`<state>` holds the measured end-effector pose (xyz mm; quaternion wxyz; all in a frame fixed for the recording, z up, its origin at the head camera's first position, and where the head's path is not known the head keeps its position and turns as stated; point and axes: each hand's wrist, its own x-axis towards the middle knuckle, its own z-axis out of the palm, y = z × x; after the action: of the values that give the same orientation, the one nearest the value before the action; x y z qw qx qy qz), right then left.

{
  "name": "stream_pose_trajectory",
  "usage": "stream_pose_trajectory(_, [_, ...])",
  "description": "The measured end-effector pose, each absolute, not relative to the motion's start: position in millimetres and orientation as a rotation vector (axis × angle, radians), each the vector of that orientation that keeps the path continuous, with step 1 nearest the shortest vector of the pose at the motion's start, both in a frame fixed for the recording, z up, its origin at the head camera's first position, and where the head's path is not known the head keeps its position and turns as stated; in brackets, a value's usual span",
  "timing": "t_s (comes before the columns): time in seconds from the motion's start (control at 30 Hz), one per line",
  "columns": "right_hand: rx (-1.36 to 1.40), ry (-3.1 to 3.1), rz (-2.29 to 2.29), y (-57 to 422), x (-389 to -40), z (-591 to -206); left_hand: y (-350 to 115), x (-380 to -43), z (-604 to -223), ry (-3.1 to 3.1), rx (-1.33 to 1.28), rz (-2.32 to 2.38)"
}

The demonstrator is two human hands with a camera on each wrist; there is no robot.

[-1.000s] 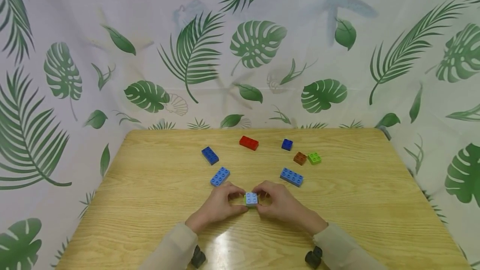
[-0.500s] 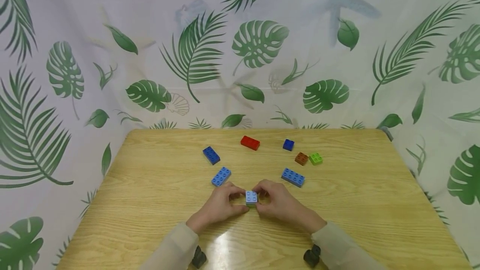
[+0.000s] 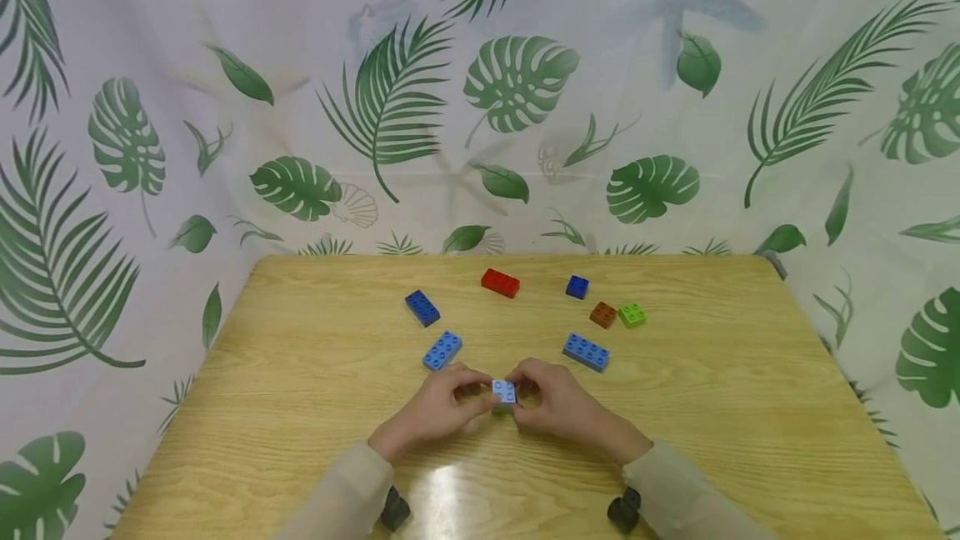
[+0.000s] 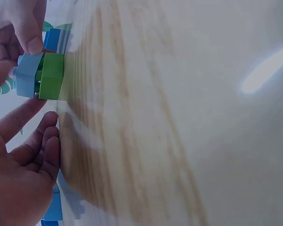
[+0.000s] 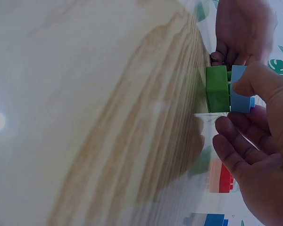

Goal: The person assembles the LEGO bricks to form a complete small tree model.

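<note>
A light blue two-by-two brick (image 3: 506, 388) sits over a green brick (image 4: 52, 76) standing on the table in front of the person. In both wrist views a narrow gap with green studs shows between the two bricks, and in the left wrist view the blue one leans slightly. My right hand (image 3: 570, 411) pinches the light blue brick from the right, its thumb (image 5: 252, 84) on the near face. From the left, my left hand (image 3: 435, 408) holds the same brick, the index fingertip at its side and the thumb at its studded top.
Beyond the hands lie two medium-blue long bricks (image 3: 442, 350), a dark blue long brick (image 3: 422, 307) and a red long brick (image 3: 500, 282). Back right are small dark blue (image 3: 577, 287), brown (image 3: 603, 314) and lime (image 3: 632, 315) bricks. A leaf-patterned curtain (image 3: 517, 182) hangs behind the wooden table (image 3: 300, 382).
My left thumb has moved from the near side of the bricks up to the light blue brick's top edge. The right hand stays almost still; the other bricks have not moved on the table.
</note>
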<state>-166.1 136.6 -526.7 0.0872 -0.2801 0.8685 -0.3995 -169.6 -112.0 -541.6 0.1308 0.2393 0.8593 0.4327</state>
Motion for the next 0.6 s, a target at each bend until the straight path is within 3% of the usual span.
stream_pose_trajectory(0.6, [-0.856, 2.534, -1.257, 137.3, -164.0, -527.3, -111.5, -169.5, -535.6, 2.479, 0.732, 1.263])
